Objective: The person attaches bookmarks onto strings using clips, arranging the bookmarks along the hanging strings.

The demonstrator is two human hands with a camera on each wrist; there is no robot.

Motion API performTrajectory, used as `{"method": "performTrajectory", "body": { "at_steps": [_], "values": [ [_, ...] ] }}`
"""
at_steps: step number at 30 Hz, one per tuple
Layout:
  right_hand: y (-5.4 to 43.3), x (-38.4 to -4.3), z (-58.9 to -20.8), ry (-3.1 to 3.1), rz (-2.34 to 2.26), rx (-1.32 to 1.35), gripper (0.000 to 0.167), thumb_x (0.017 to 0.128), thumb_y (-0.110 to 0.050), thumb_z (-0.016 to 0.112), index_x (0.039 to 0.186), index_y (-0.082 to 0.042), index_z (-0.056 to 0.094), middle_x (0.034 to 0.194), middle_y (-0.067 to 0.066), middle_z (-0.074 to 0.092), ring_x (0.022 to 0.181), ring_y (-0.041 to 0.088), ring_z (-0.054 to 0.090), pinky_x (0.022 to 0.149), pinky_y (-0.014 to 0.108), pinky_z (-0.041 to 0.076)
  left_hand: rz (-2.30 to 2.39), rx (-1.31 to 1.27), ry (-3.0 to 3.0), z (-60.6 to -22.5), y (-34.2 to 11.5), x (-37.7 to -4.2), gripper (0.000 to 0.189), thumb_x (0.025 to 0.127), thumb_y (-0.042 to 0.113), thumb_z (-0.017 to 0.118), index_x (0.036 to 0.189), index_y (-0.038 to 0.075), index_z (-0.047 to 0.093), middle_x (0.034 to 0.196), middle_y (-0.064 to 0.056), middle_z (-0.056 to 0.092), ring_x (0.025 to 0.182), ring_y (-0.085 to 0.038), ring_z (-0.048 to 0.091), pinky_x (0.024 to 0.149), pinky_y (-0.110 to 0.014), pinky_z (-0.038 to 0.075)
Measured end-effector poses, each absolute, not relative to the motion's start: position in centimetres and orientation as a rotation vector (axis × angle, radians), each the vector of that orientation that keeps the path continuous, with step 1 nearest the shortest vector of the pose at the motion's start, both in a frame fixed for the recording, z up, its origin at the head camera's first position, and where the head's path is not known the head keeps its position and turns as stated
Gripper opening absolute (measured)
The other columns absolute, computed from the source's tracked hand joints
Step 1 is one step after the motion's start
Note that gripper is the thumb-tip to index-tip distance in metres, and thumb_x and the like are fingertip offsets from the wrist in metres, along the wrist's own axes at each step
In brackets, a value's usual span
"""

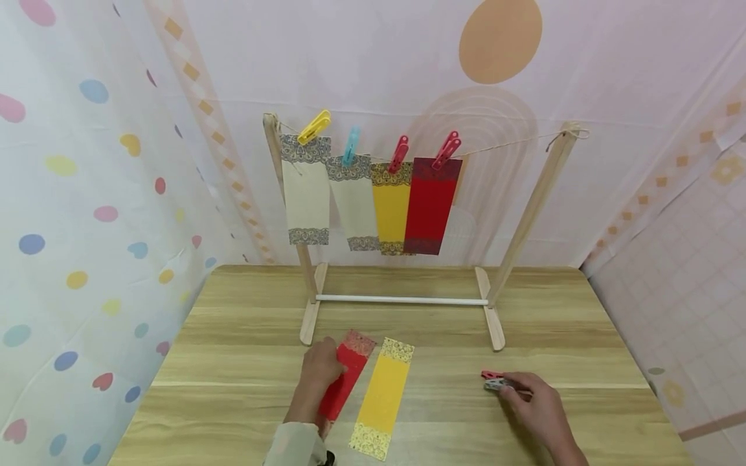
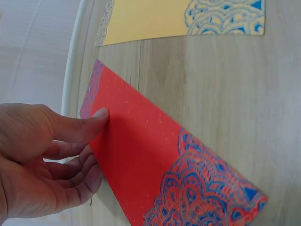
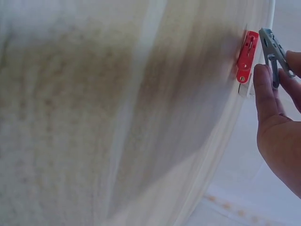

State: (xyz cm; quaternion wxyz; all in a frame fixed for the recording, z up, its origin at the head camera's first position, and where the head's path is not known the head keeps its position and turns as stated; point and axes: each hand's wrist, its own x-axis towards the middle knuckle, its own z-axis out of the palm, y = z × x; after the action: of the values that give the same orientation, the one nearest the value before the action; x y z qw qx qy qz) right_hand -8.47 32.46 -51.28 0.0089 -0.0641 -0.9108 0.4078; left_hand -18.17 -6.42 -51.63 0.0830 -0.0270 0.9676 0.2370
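My left hand [image 1: 320, 366] pinches a red paper strip [image 1: 350, 375] by its left long edge, thumb on top and fingers beneath. In the left wrist view the strip [image 2: 136, 155] shows patterned ends and appears tilted up from the table. Beside it lies a yellow strip [image 1: 383, 395] with patterned ends. Over at the right, my right hand [image 1: 539, 408] holds a grey clothespin [image 1: 495, 384] between thumb and fingers. A red clothespin [image 1: 491, 374] lies on the table just behind the grey one; the right wrist view shows the red clothespin [image 3: 247, 56] apart from the fingers.
A wooden rack [image 1: 533, 207] stands at the back, with a string [image 1: 507, 147] tied between its posts. Several strips hang from it under clothespins: two cream, one yellow [image 1: 392, 207], one red [image 1: 432, 207]. A white rod [image 1: 402, 299] joins the rack's feet.
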Motion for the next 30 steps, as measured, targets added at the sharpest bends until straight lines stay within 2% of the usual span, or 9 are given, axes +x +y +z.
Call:
{"method": "performTrajectory", "body": {
  "at_steps": [3,6,10,14,22,30],
  "values": [
    [32.4,-8.5,-51.3,-2.787,1.312,-0.208,0.027,0.09,-0.001,0.075,0.115,0.007,0.07,0.108,0.017,0.069,0.097,0.029,0.07,0.078,0.025,0.057,0.715,-0.077,2.92,-51.6,-6.8,-18.1,0.018,0.083,0.0,0.076,0.086,-0.003,0.059,0.072,-0.01,0.055,0.065,-0.024,0.053,0.062,-0.039,0.051],
    [32.4,-8.6,-51.1,-2.705,1.372,-0.234,0.029,0.087,-0.001,0.078,0.113,0.009,0.069,0.103,0.017,0.071,0.089,0.02,0.071,0.072,0.021,0.057,0.765,-0.06,2.962,-51.3,-7.3,-18.0,0.013,0.086,-0.002,0.071,0.08,-0.001,0.06,0.07,-0.009,0.057,0.062,-0.022,0.053,0.058,-0.037,0.049],
    [32.5,-8.9,-50.6,-2.614,1.492,-0.297,0.032,0.086,-0.006,0.081,0.111,0.01,0.068,0.1,0.019,0.073,0.081,0.006,0.069,0.069,0.019,0.056,0.841,-0.003,3.003,-50.8,-8.0,-18.0,0.014,0.088,-0.003,0.068,0.076,0.002,0.062,0.071,-0.008,0.062,0.063,-0.023,0.057,0.058,-0.04,0.05],
    [32.5,-9.2,-50.3,-2.587,1.491,-0.301,0.032,0.089,-0.012,0.08,0.111,0.008,0.071,0.102,0.02,0.073,0.082,0.0,0.067,0.069,0.017,0.055,0.933,0.021,2.974,-49.8,-8.6,-18.2,0.01,0.09,-0.003,0.066,0.08,-0.001,0.064,0.074,-0.009,0.063,0.067,-0.025,0.059,0.06,-0.042,0.052],
    [32.7,-9.7,-49.9,-2.504,1.372,-0.212,0.02,0.09,-0.006,0.077,0.106,0.007,0.075,0.099,0.02,0.074,0.079,-0.004,0.064,0.065,0.013,0.051,1.017,0.026,2.938,-47.5,-8.9,-18.6,0.007,0.092,-0.002,0.065,0.085,-0.002,0.064,0.077,-0.01,0.063,0.069,-0.024,0.057,0.061,-0.039,0.051],
    [32.6,-10.5,-48.2,-2.412,1.503,-0.206,0.025,0.09,-0.006,0.077,0.108,0.01,0.072,0.104,0.024,0.073,0.083,-0.004,0.065,0.07,0.015,0.054,1.115,0.086,2.967,-45.2,-8.0,-18.9,0.006,0.096,0.0,0.065,0.092,-0.001,0.061,0.08,-0.007,0.062,0.07,-0.021,0.056,0.062,-0.037,0.048]
  ]
}}
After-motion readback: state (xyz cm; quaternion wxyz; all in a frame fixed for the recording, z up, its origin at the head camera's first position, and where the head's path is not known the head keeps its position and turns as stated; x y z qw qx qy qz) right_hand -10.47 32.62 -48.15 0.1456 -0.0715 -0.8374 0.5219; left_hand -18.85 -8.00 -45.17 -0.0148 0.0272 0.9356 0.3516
